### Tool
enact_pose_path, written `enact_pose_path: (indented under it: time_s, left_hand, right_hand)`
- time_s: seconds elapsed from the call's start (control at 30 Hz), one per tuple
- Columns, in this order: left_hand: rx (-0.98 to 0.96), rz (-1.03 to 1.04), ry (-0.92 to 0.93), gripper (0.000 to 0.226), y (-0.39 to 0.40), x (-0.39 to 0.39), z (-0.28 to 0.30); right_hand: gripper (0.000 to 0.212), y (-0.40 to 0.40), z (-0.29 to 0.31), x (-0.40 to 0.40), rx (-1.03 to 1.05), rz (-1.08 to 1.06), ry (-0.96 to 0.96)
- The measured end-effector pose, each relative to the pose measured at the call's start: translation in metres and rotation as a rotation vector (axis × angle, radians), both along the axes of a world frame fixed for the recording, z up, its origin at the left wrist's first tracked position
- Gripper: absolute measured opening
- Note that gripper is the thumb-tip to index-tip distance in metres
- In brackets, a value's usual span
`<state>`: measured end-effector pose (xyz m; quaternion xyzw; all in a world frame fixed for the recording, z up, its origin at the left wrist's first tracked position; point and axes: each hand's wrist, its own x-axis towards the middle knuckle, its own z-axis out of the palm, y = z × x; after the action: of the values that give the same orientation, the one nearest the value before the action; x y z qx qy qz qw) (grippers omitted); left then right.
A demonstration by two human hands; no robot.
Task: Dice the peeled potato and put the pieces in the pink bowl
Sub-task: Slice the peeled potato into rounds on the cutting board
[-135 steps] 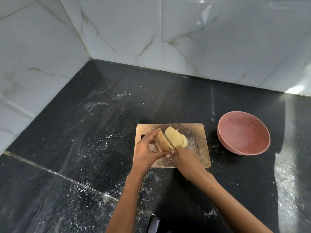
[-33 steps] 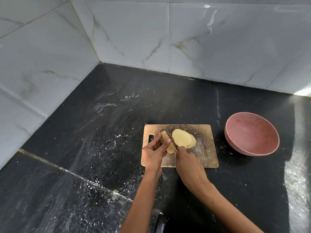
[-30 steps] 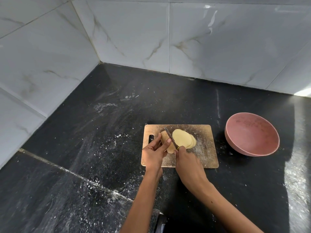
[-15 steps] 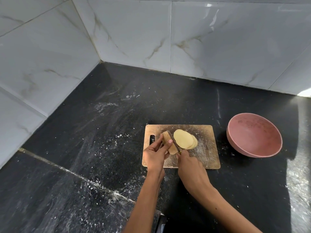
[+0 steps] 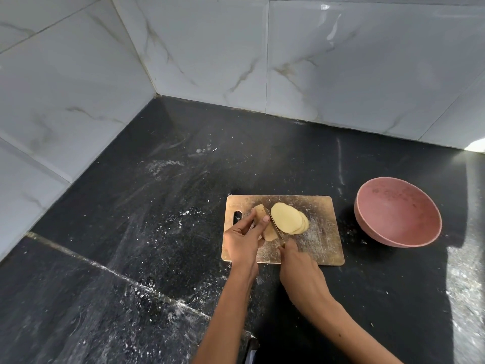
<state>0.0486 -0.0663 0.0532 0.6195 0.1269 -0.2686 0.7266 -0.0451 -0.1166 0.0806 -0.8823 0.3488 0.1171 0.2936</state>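
Shrinking since earlier: potato remnant (image 5: 265,224), pinched by left hand (image 5: 242,241) on cutting board (image 5: 321,244); slices (image 5: 288,218) fanning beside it. Right hand (image 5: 301,271) gripping knife (image 5: 274,224). Pink bowl (image 5: 397,211) holding nothing. Risk: blade nicking fingertips (image 5: 265,219), stub slipping.

Dim, soft daylight from the right, glare on countertop (image 5: 467,271), wide-angle bending at edges, sharp focus

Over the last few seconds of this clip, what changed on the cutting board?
The uncut potato end gripped by the left hand got shorter, and the stack of slices beside the knife grew. The right hand kept holding the knife. The cutting board and empty pink bowl stayed put.
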Motion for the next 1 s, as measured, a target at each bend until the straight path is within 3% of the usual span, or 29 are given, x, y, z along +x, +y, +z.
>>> enact_pose_path:
  time_s: [1.0]
  left_hand:
    - [0.116, -0.063, -0.123, 0.039, -0.005, 0.003, 0.001]
  right_hand:
    - [0.015, -0.003, -0.007, 0.009, -0.090, -0.002, 0.034]
